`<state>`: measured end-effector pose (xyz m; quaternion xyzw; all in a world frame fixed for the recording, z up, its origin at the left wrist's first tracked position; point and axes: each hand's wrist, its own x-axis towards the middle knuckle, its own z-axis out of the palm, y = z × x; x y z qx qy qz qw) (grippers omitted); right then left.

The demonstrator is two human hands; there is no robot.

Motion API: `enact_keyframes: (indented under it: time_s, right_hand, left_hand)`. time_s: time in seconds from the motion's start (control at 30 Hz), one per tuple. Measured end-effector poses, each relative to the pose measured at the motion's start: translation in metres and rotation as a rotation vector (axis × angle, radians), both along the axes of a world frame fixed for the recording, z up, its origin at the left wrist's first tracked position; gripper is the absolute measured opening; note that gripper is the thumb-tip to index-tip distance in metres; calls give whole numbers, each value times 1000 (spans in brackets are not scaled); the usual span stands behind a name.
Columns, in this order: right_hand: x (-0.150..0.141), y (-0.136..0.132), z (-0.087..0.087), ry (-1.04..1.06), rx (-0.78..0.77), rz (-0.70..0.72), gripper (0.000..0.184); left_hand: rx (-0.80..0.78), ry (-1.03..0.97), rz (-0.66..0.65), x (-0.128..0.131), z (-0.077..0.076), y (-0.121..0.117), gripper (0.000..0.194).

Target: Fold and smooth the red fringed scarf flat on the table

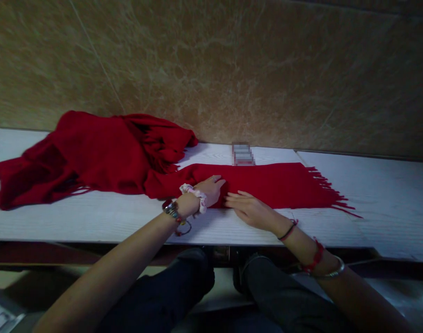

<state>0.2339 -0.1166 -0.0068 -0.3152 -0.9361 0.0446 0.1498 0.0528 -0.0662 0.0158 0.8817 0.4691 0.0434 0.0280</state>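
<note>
A red scarf (277, 185) with fringed ends lies on a white wood-grain bench top (135, 222). Its right part is spread flat in a long strip, with the fringe pointing right. The left part is a rumpled heap of red cloth (100, 148); whether it is all one piece I cannot tell. My left hand (210, 189) rests on the flat strip near where it meets the heap, fingers stretched out. Just to its right, my right hand (252, 210) lies across the strip's near edge with its fingers extended flat. Neither hand grips the cloth.
Behind the scarf stands a small blurred-out box or card (243, 154). A brown marbled wall (211, 74) rises along the bench's back edge. My legs (177, 286) are below the front edge. A pale object (3, 310) shows at the bottom left.
</note>
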Motion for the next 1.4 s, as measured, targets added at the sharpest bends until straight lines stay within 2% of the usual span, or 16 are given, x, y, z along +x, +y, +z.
enact_keyframes:
  time_s: [0.13,0.2,0.27,0.37,0.43,0.57,0.7,0.83,0.97,1.1,1.23,1.3,1.4]
  right_hand:
    - [8,-3,15,68,-66,-25,27]
    - [14,-2,23,80,-60,-68,27]
    - [18,2,26,91,-13,-181,29]
    - [21,7,18,33,18,-372,39]
    - [21,8,9,-50,-1,-419,43]
    - [21,8,0,-129,-25,-408,46]
    - [22,7,5,-119,-72,-427,49]
    - [16,8,7,-99,-62,-488,52]
    - [15,7,4,-182,-56,-444,49]
    - [30,3,6,-219,-77,-465,51]
    - [48,1,12,-249,-170,-531,55]
    - [49,5,15,-198,-149,-555,55]
    - [38,16,17,-85,-60,-548,52]
  left_hand:
    - [-55,75,45,3,-6,-7,47]
    - [-77,142,95,5,0,-11,50]
    - [-92,194,130,9,9,-11,51]
    - [-113,225,126,18,19,-8,45]
    - [-68,185,152,24,16,-4,37]
    - [92,2,224,30,-6,-2,37]
    - [38,-11,224,28,-20,-4,49]
    - [-3,25,268,28,-17,-5,50]
    - [-26,39,299,29,-14,-6,52]
    - [-41,44,357,25,-14,-9,60]
    - [-54,59,432,23,-9,-11,71]
    - [-56,70,414,25,-6,-10,70]
    - [-3,41,295,32,-4,-4,60]
